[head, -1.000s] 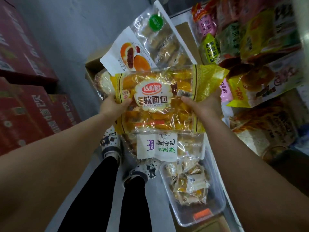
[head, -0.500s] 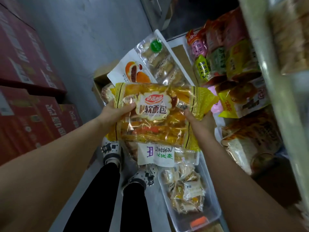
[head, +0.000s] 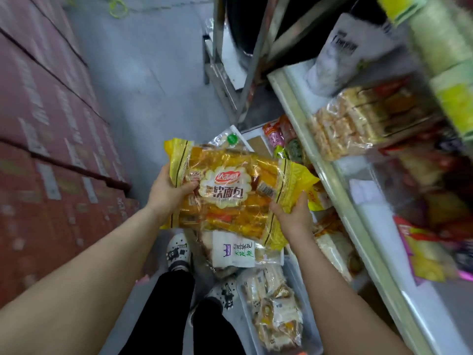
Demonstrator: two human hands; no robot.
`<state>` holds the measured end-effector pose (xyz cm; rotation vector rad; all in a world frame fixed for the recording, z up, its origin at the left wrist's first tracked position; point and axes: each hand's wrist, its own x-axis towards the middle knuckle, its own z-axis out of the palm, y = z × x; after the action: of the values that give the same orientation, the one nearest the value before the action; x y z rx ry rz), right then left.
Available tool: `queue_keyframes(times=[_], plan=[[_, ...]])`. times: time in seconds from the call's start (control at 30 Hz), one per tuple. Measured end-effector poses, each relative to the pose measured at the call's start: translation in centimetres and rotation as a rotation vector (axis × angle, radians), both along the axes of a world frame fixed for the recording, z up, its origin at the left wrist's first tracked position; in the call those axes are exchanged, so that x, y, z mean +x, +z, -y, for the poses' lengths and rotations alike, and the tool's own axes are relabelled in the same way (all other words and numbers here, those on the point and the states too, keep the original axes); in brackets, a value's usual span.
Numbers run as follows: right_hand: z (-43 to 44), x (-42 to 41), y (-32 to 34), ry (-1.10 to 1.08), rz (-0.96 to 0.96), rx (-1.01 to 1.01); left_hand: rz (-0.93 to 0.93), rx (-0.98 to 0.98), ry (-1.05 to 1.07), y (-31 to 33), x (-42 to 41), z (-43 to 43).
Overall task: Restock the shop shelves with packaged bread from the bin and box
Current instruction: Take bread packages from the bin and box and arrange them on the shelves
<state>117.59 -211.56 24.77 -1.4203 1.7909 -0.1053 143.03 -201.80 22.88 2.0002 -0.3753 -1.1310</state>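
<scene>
Closest to me, low in the view, the clear plastic bin [head: 311,298] sits on the floor by my feet, with small wrapped bread packs in it and a white-labelled bag [head: 236,249] lying across its far end. Just above that I have the yellow bread bag [head: 230,198] held flat in the air at about waist level, label up. My left hand [head: 167,193] grips its left edge, thumb on top and fingers curled under, clamped on the film. My right hand [head: 294,213] holds the lower right corner the same way, fingers closed around the yellow end seal.

I judge this to be the carry step: one bag is out of the stock and not yet placed. To the right, the white shelf edge [head: 320,160] runs up the frame, with wrapped cakes [head: 358,124] on the tier behind it and more packets on the lower tier. The view there is blurred, so I cannot tell which gap is free. Next I need to swing the bag right, find an open slot and slide it in flat. Beyond, grey floor [head: 153,73] and red cartons [head: 51,149] on the left.
</scene>
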Motion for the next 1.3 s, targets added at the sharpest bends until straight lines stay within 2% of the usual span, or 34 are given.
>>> queue_keyframes(times=[0.17,0.4,0.6,0.93,1.3], plan=[[-0.9,-0.4,8.5,0.038,0.027,-0.097,0.211,-0.032,-0.027,8.2,-0.3,-0.7],[-2.9,-1.4,19.0,0.041,0.096,-0.304,0.355,-0.191,0.000,19.8,-2.5,-2.5],[-4.9,-2.2,26.3,0.071,0.144,-0.463,0.532,-0.291,-0.003,27.3,-4.2,-4.8],[-11.1,-5.9,35.0,0.012,0.220,-0.639,0.575,-0.477,-0.034,35.4,-6.7,-9.2],[-24.1,-14.8,42.6,-0.163,0.217,-0.815,0.594,-0.677,-0.219,43.4,-14.3,-18.0]])
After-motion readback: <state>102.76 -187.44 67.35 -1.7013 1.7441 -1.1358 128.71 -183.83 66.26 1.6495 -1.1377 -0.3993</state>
